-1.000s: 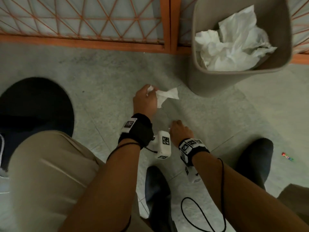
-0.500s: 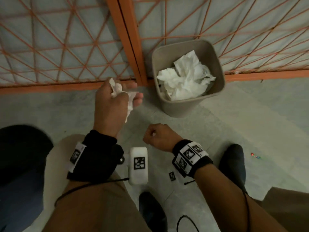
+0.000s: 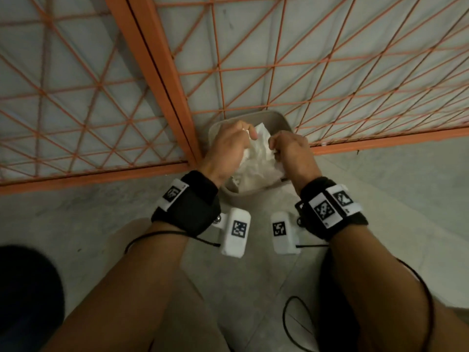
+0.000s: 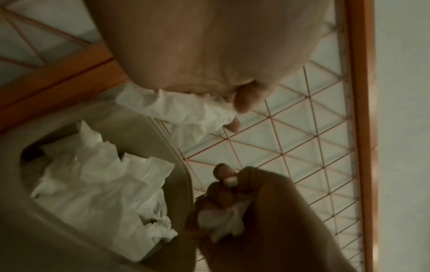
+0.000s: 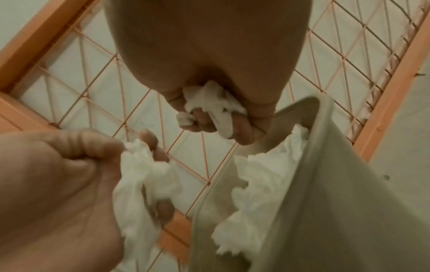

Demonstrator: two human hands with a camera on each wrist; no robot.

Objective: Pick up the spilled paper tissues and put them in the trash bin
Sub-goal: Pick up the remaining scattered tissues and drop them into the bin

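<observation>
A beige trash bin [image 3: 276, 117] stands against the fence, heaped with crumpled white tissues [image 3: 261, 161]. Both my hands hover over its opening. My left hand [image 3: 247, 132] grips a crumpled tissue [image 4: 186, 110] that hangs from its curled fingers above the bin's rim [image 4: 184, 176]. My right hand [image 3: 275, 146] holds a smaller wad of tissue [image 5: 209, 104] squeezed between its curled fingers. In the right wrist view the left hand's tissue [image 5: 144, 174] dangles just left of the bin wall [image 5: 337, 184], beside the tissues in the bin [image 5: 258, 174].
An orange wire-mesh fence [image 3: 253, 59] with a thick orange post [image 3: 157, 80] runs right behind the bin. The grey floor [image 3: 406, 186] spreads to both sides. A dark round shape [image 3: 22, 288] lies at the lower left. A black cable [image 3: 289, 316] loops below my right forearm.
Both hands have risen from near the floor and moved forward over the bin, the left still carrying its tissue. The view has tilted up towards the fence.
</observation>
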